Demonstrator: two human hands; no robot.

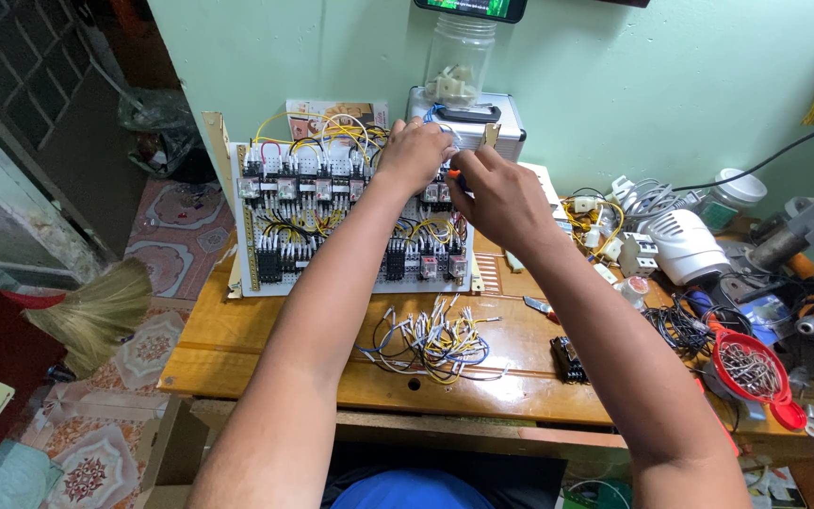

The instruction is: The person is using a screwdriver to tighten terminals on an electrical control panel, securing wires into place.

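Both hands work at the upper right corner of a white relay panel (332, 226), which stands tilted on the wooden table (237, 339), at about 11 o'clock from the table's middle. The left hand (414, 154) is curled against the top row of relays, fingers bent narrow; what it pinches I cannot tell. The right hand (501, 198) closes around an orange-handled screwdriver (451, 174) (only a small part of the handle shows), pointing at the panel. A loose bundle of cut wires (435, 341) lies in front of the panel, at 6 o'clock from the hands. A red bowl of screws (748, 366) sits at 4 o'clock, well apart.
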